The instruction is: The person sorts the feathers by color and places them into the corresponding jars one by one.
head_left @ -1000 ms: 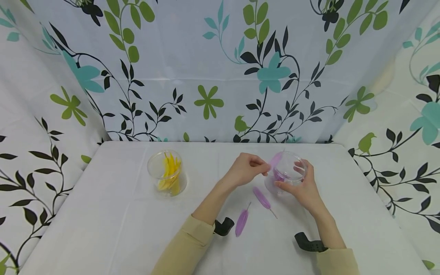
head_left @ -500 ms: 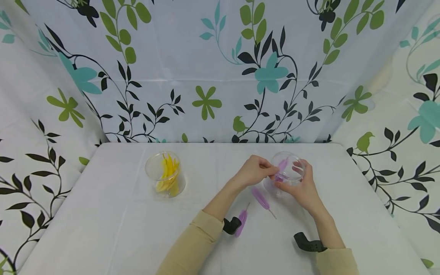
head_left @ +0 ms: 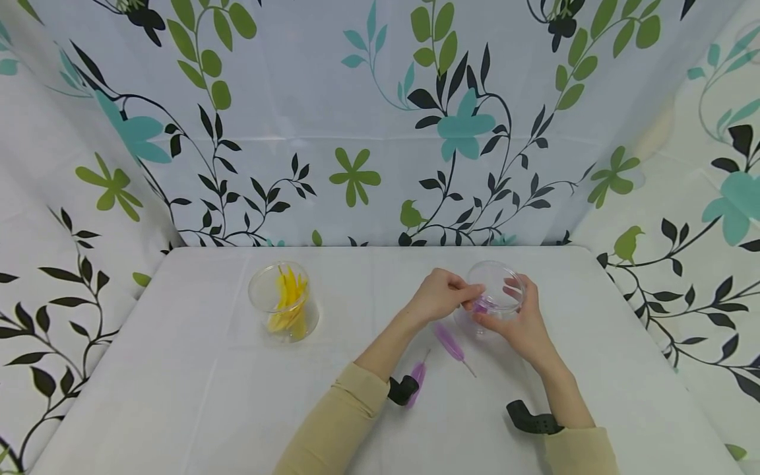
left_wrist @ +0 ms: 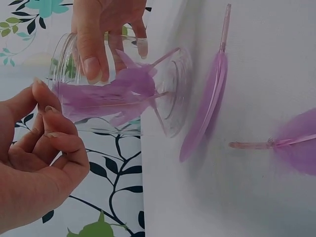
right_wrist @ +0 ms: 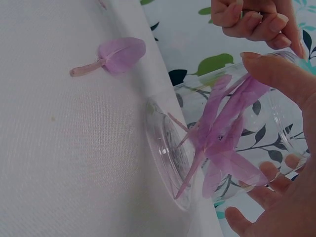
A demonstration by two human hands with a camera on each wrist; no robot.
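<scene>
Right hand [head_left: 519, 323] grip grasps clear jar [head_left: 495, 293] at tabletop [head_left: 178, 396] 2 o'clock. Left hand [head_left: 442, 297] grip clenched, empty, at jar's 9 o'clock rim. Purple feathers [right_wrist: 222, 133] inside jar.

We see a clear glass jar [head_left: 495, 295] standing upright on the white table, right of centre, open at the top. Several purple feathers [left_wrist: 106, 94] lie inside it, quills toward the base. Two more purple feathers lie flat on the cloth just in front of the jar: one [head_left: 450, 341] nearer it, the other [head_left: 417, 377] further left.
</scene>
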